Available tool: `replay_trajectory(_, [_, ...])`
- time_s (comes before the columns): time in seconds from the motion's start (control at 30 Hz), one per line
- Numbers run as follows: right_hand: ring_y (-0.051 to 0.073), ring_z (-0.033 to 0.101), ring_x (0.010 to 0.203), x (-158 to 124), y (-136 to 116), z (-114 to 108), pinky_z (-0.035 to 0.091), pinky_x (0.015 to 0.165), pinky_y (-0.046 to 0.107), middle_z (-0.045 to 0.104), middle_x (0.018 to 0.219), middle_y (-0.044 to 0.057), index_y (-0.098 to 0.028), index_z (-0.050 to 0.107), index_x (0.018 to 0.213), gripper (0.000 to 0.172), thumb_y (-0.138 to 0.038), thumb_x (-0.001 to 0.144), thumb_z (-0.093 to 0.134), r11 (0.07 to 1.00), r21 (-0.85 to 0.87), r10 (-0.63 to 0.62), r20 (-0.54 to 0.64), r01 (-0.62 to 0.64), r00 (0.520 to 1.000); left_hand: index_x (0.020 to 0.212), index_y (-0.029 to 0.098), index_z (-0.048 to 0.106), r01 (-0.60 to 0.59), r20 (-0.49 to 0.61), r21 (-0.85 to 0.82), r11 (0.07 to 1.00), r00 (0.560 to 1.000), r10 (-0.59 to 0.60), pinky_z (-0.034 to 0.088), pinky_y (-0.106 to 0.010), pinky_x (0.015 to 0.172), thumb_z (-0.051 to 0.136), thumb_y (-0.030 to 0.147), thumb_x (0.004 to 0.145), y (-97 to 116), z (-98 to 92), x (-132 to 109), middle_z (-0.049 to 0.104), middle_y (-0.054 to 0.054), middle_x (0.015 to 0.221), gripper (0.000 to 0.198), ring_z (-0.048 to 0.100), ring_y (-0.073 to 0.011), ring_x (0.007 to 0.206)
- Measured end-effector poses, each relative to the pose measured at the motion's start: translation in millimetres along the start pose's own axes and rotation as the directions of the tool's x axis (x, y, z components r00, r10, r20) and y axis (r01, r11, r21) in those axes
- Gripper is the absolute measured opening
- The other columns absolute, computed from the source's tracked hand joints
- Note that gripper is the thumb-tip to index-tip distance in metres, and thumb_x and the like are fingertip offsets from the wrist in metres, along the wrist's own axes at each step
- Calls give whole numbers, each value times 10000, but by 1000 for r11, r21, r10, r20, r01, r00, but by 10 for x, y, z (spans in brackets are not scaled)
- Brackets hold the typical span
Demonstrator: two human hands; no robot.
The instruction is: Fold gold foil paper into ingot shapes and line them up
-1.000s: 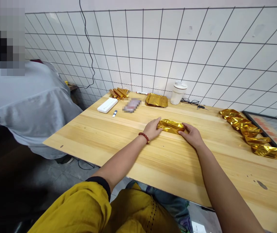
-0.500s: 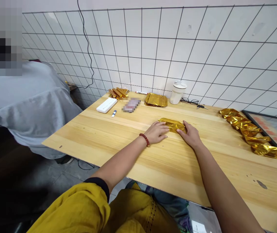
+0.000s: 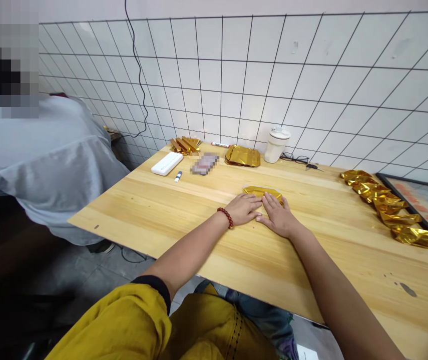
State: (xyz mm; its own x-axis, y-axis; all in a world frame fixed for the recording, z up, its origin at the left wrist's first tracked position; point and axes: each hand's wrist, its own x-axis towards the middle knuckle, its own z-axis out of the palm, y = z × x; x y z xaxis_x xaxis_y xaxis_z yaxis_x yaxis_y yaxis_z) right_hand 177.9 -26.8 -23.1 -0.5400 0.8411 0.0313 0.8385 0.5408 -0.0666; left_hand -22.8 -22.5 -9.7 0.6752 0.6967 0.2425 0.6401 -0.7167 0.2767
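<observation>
A folded sheet of gold foil paper [image 3: 264, 192] lies flat on the wooden table [image 3: 153, 215], its near edge covered by my fingers. My left hand [image 3: 242, 208], below a red bead bracelet [image 3: 226, 217], rests palm down on the foil's near left part with its fingers stretched out. Beside it, my right hand [image 3: 278, 216] presses flat on the foil's near middle and right, fingers extended and thumb apart. The two hands almost meet at the fingertips.
Behind lie a gold foil stack [image 3: 243, 156], gold strips [image 3: 185, 145], a white cup [image 3: 276, 145], glasses [image 3: 294, 158] and keys [image 3: 313, 167]. A white power bank [image 3: 167, 163] is left. Twisted gold foil pieces [image 3: 390, 202] line the right. A person in grey [image 3: 59, 165] is at far left.
My right hand has moved left from the foil's right end and flattened beside my left hand. The foil's near part is now more covered. My left hand stays nearly in place.
</observation>
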Motion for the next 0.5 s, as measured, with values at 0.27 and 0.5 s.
replay_trajectory(0.27, [295,105,1524,-41,110,-71,-4,1198,583,116,1642,178,-60,206,1566,962,-755,908,112,985,-30,173,111,-170,979,1279,212,632,12,21,33,999,1000,-12,348,-451,1147,550,395,963,11,-14,-11,550,-84,1447,374,468,-261,1366])
replay_trajectory(0.5, [295,123,1520,-73,256,-56,21,1187,613,116,1646,164,-96,199,1574,923,-735,914,106,961,-44,275,113,-272,955,1276,218,622,8,10,24,1000,1000,-9,350,-449,1143,552,414,961,5,-4,-17,550,-95,1444,378,472,-259,1361])
